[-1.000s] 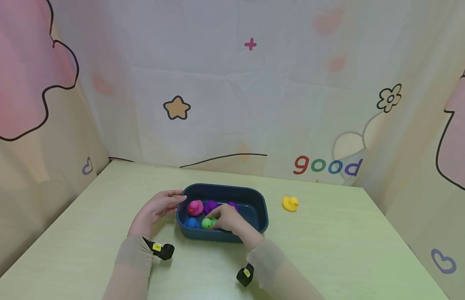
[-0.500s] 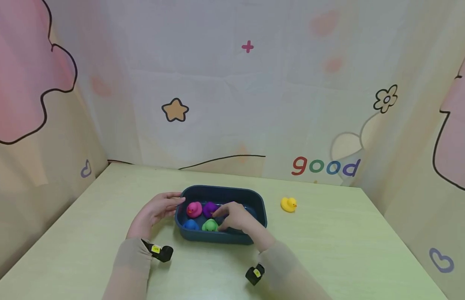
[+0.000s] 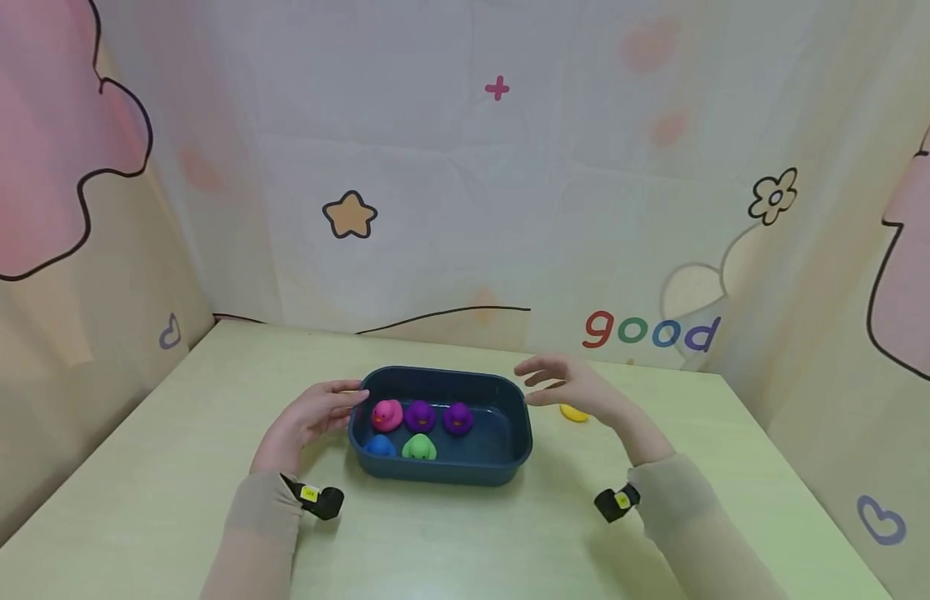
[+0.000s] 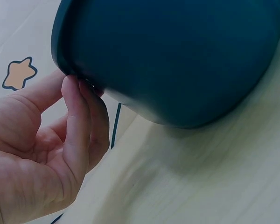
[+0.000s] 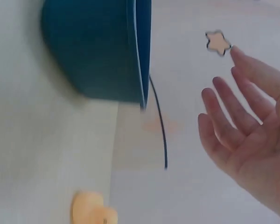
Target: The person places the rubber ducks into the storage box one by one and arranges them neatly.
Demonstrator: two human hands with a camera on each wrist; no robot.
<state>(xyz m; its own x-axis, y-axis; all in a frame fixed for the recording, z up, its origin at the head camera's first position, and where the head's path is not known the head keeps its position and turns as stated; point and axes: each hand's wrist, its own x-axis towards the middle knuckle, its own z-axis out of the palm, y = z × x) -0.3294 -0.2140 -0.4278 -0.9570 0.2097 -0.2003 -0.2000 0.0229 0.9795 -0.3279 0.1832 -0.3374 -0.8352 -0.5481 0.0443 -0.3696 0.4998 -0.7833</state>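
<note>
At the left end of the dark blue bin (image 3: 442,473), my left hand (image 3: 318,412) pinches the rim between thumb and bent fingers, as the left wrist view shows. Inside the bin sit a pink duck (image 3: 387,415), two purple ducks, one in the middle (image 3: 420,417) and one to its right (image 3: 458,418), a green duck (image 3: 419,447) and a blue duck (image 3: 379,447). My right hand (image 3: 573,387) hovers past the bin's right end, fingers relaxed and spread, holding nothing. It partly hides a yellow duck (image 3: 574,413) on the table; the right wrist view shows that duck (image 5: 91,208) blurred.
The pale wooden table (image 3: 465,542) extends around the bin. A printed curtain (image 3: 435,167) rises behind the table's far edge and on both sides. Each wrist carries a small black camera, the left one (image 3: 324,502) and the right one (image 3: 617,502).
My right hand has let go of the green duck and left the bin, moving right and up over the yellow duck. The left hand stays at the bin's left rim.
</note>
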